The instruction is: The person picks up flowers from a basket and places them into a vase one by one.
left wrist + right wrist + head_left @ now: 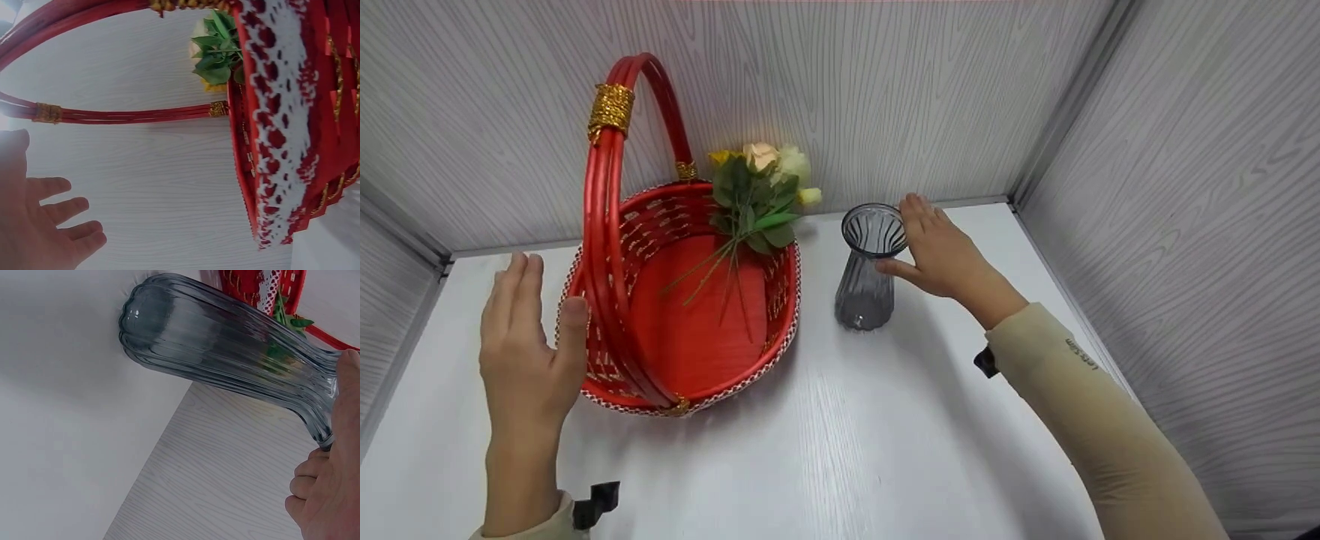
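Note:
A ribbed, grey-tinted glass vase (865, 289) stands upright on the white table. Beside its flared rim is my right hand (943, 259), fingers straight along the right side and thumb across the front of the neck. The right wrist view shows the vase (197, 334) reaching from the table up to that hand. My left hand (526, 356) is raised left of a red woven basket (667, 337), palm toward it, fingers straight, holding nothing. Artificial flowers (757, 199) lean over the basket's back right rim, their stems pointing down inside.
A tall red handle (604, 202) with gold wrapping arches over the basket. White lace trim (281, 124) runs round the rim. Wood-grain panels (900, 97) enclose the table (825, 450) at the back and sides.

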{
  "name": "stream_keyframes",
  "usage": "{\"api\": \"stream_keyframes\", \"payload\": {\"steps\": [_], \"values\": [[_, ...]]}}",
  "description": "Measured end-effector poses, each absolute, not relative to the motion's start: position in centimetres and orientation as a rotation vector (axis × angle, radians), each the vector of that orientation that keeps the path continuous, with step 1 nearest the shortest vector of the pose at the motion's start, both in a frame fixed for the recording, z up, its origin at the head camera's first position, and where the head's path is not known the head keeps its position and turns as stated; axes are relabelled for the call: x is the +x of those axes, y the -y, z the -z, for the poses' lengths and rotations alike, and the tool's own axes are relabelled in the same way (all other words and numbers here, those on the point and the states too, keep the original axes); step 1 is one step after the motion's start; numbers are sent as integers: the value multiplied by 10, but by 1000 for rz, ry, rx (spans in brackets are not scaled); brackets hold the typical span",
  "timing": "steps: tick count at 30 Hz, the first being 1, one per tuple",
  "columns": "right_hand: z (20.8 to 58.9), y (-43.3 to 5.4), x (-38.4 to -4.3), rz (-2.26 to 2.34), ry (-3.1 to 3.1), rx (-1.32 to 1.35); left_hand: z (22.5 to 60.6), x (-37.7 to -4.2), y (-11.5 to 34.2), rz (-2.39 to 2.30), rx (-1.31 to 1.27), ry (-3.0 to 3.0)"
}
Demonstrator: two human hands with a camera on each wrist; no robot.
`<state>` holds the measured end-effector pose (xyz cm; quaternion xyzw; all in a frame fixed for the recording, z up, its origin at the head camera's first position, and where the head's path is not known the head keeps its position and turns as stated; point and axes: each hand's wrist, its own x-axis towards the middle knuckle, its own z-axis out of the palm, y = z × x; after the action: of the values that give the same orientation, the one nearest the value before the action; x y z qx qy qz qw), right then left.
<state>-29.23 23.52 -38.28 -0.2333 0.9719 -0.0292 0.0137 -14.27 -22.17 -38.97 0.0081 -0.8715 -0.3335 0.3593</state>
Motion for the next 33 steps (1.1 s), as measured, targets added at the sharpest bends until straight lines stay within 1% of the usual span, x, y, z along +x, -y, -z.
{"api": "stream_keyframes", "payload": {"steps": [6,16,24,33], "values": [[383,-235,-292,79,-3026,-721,411,-156,231,751,83,2406],[384,-234,-292,89,-3031,-739,444,-173,245,713,123,2609],[383,-234,-292,83,-3034,-729,461,-182,249,765,133,2775],[383,-232,-291,77,-3028,-751,473,-185,252,806,113,2818]]}}
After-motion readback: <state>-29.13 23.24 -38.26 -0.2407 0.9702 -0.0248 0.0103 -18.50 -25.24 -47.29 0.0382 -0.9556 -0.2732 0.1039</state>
